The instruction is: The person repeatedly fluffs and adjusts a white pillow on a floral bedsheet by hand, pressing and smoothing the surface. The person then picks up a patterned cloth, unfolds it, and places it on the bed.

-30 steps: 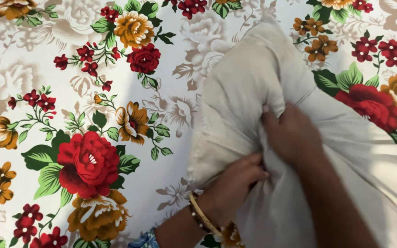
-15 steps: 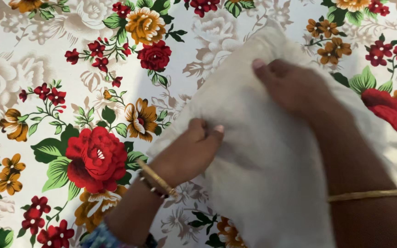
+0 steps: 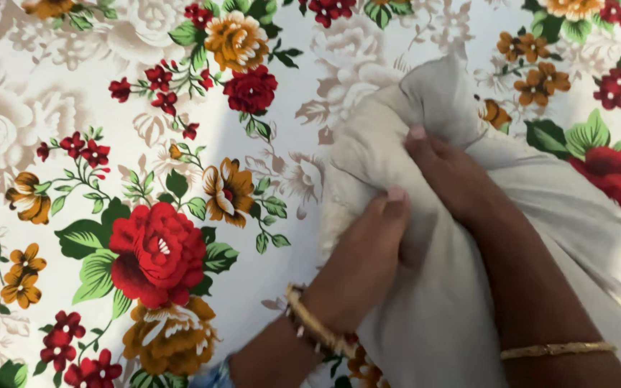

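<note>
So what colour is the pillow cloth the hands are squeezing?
Plain cream-white, seen in the head view: pillow cloth.

Domestic setting: a bed in a home, seen from directly above.

The whole field is covered by a floral bedsheet, white-grounded and printed with large red roses, ochre blossoms, green leaves and pale beige rose outlines; it lies flat with soft creases, as a sheet does over a mattress. On it rests a plump cream pillow in plain fabric, bunched and wrinkled where the left hand and right hand press into it. Both wrists carry thin gold bangles, everyday household wear. No furniture, wall or floor falls within view, so the room itself cannot be told further.
</note>
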